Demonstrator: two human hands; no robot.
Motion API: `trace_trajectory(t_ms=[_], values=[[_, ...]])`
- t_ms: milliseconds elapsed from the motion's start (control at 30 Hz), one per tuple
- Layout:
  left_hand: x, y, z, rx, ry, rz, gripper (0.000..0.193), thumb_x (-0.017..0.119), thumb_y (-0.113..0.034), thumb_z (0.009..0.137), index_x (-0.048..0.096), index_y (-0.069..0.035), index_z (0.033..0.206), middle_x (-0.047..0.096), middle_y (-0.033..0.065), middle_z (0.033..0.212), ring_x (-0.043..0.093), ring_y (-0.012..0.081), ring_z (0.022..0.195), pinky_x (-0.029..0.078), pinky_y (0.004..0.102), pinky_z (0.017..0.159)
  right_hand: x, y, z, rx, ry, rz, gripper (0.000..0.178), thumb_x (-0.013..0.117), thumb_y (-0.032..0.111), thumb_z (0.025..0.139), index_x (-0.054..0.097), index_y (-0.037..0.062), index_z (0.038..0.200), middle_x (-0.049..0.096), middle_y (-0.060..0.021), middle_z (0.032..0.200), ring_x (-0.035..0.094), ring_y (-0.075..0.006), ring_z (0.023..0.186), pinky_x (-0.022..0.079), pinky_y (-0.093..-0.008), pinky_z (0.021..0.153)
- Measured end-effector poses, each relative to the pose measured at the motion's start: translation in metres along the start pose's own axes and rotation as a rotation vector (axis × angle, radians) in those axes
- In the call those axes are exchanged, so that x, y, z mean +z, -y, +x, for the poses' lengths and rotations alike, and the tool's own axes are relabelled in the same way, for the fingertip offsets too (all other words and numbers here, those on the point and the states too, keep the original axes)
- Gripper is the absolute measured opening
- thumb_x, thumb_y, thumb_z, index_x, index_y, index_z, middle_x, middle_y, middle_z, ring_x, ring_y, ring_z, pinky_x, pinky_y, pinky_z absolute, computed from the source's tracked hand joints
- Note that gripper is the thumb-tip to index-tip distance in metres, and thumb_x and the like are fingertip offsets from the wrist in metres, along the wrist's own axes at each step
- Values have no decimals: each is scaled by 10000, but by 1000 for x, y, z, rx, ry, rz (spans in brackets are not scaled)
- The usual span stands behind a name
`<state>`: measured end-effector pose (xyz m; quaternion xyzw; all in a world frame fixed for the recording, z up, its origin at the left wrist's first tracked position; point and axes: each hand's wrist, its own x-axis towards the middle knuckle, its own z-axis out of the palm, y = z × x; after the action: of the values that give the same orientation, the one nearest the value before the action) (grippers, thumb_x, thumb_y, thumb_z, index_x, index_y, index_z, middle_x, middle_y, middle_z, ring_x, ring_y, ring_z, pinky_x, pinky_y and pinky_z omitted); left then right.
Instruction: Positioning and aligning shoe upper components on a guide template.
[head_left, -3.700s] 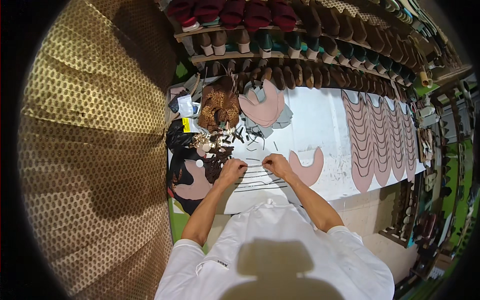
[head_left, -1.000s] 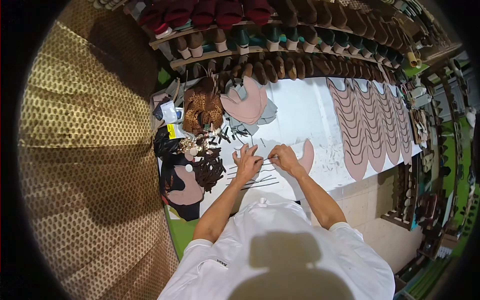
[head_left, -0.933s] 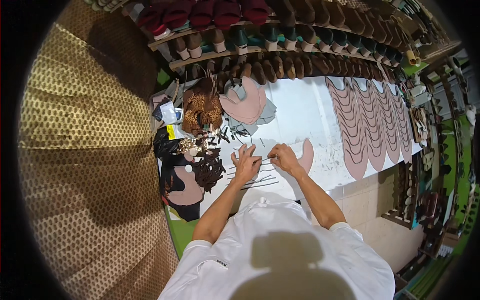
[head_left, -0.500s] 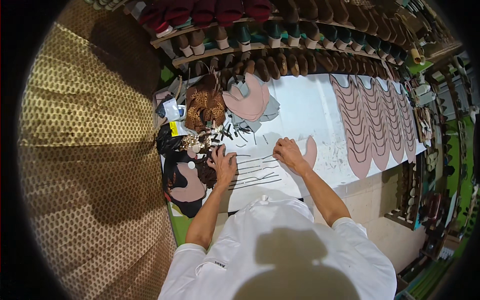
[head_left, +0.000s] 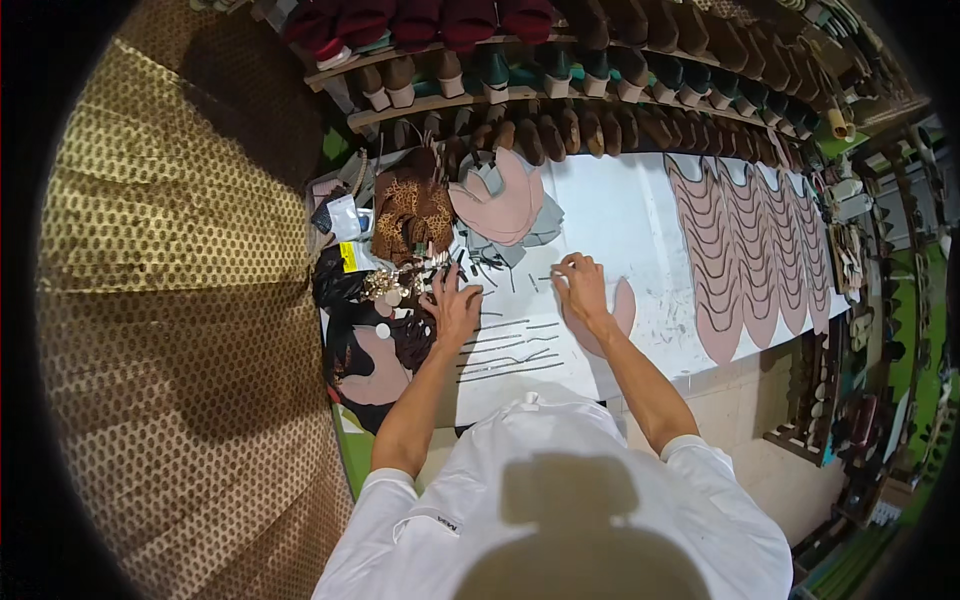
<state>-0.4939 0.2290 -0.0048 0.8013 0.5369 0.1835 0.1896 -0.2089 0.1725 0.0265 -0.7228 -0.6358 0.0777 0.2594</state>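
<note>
My left hand is over the left side of the white tabletop, fingers spread and thumb apart, beside a heap of small dark scraps and gold-coloured bits. To its right, my right hand is bent down, with thumb and fingertips close together at the end of a short thin dark strip. Between my forearms lie several longer dark strips, roughly side by side. A curved pink piece lies partly under my right hand and wrist.
Stacked pink and grey curved pieces lie beyond my hands, next to leopard-print material. Rows of overlapping pink pieces with dark edges cover the table's right part. Shoe racks line the back. Patterned gold-brown sheeting hangs left.
My right hand has moved slightly up and right, and a short dark strip now shows at its fingertips. My left hand has shifted a little up and right, its fingers stretched further.
</note>
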Motion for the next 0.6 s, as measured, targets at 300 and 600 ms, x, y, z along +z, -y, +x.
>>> trace_trajectory(t_ms=[300, 600], values=[[-25, 7, -29, 1, -52, -38, 139, 755, -107, 831, 798, -185, 938, 469, 128, 1557, 300, 423, 1486, 154, 731, 1077, 41, 68, -11, -231, 400, 189, 108, 784, 208, 787, 797, 125, 854, 645, -36, 1028, 577, -252, 1080, 418, -424, 951], [-24, 9, -37, -91, -35, -18, 130, 739, -121, 852, 805, -167, 954, 451, 131, 1568, 281, 416, 1495, 146, 732, 1081, 45, 57, -1, -389, 361, -76, 80, 734, 167, 842, 735, 87, 838, 623, -46, 1051, 569, -249, 1071, 417, -417, 936]])
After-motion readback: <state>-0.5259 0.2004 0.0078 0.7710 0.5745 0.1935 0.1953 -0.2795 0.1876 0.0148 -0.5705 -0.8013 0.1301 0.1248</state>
